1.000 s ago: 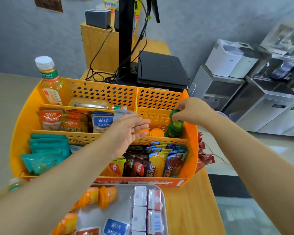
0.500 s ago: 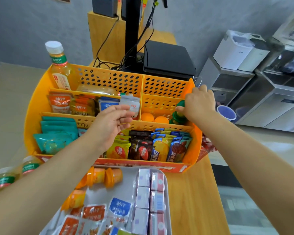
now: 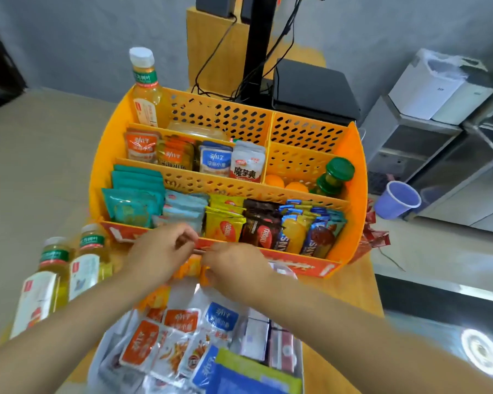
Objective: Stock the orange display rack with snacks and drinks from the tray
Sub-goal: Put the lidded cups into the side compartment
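Rack (image 3: 350, 155) front blocked by both hands (image 3: 160, 251) over tray (image 3: 100, 356), bottles (image 3: 69, 268) left; each grip's state unclear.

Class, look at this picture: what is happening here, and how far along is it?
A person is stocking an orange display rack from a tray of snack packets. Both hands, left hand and right hand, reach down over the orange items at the tray's far end; whether either holds one is unclear. The rack's front rows look full, and a green-capped bottle already stands inside.
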Demonstrator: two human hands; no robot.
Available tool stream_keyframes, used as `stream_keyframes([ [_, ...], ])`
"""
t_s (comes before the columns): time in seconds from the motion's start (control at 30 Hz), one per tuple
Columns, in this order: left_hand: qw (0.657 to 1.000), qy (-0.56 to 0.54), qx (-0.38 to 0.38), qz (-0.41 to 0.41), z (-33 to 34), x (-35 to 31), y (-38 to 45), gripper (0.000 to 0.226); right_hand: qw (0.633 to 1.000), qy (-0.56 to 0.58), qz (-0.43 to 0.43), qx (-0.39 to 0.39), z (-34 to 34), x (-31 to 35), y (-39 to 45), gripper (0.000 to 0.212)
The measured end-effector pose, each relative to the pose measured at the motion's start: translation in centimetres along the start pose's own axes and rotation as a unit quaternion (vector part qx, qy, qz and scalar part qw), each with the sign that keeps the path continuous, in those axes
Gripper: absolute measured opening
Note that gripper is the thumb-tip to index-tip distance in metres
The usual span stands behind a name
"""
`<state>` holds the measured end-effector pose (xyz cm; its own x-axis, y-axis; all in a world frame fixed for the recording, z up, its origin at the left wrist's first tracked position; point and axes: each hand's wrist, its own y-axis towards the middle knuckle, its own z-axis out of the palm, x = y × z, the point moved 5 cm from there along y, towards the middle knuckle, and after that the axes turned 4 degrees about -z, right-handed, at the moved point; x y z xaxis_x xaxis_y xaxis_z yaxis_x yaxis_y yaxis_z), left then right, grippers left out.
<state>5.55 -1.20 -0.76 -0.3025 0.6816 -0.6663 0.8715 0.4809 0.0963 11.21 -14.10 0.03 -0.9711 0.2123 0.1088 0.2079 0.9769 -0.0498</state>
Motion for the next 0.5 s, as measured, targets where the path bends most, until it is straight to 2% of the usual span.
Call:
stream_keyframes([
  [0.07, 0.978, 0.175, 0.014, 0.112, 0.9, 0.9, -1.6, 0.018, 0.997, -0.065, -0.026, 0.041, 1.9, 1.1, 0.0, 0.017],
  [0.17, 0.948, 0.275, 0.045, 0.156, 2.5, 2.6, -2.9, 0.041, 0.989, -0.132, -0.037, 0.054, 3.1, 1.7, 0.1, 0.029],
  [0.37, 0.942, 0.304, 0.024, 0.140, 2.7, 2.5, -2.6, 0.050, 0.988, -0.134, 0.055, 0.053, 3.1, 0.5, 0.9, 0.024],
  [0.5, 0.953, 0.274, 0.047, 0.118, 2.6, 2.6, -2.2, 0.057, 0.987, -0.137, 0.039, 0.073, 3.2, 0.7, 0.8, 0.020],
])
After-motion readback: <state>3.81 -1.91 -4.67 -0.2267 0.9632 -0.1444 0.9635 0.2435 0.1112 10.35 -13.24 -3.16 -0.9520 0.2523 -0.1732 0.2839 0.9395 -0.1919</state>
